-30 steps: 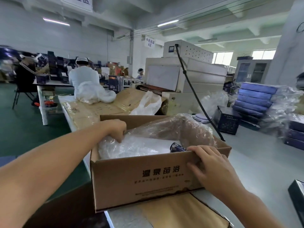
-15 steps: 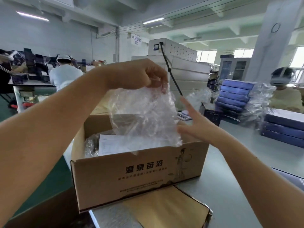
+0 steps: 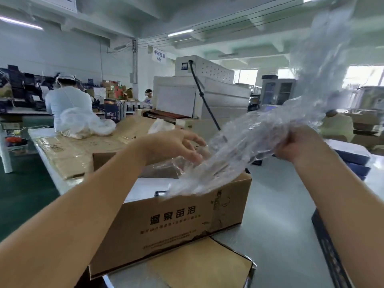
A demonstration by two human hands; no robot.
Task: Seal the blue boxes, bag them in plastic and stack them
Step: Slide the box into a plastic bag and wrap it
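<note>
Here's the clear plastic bag [image 3: 249, 146], up in the air at centre right of the frame, flaring towards the upper right corner. The right hand [image 3: 295, 144] is bunched tight on one crumpled end of it; the left hand [image 3: 174, 146] has its fingers spread loose, tips just brushing the film's lower edge, gripping nothing that I can see. That film looks feather-light, limp and glossy, all wrinkles, so it will likely billow and slip; best taken by pinching the open edge with both hands, I'd say, rather than a fistful.

Below, centre frame, sits the open cardboard carton [image 3: 187, 221], stiff brown board with printed characters, more plastic stuffed inside. The blue boxes [image 3: 353, 154] lie at the right edge, flat, dark, hard-cornered, behind the right wrist; they look rigid enough to grab by the sides. The table [image 3: 276, 235] is smooth, pale and slightly shiny.
</note>
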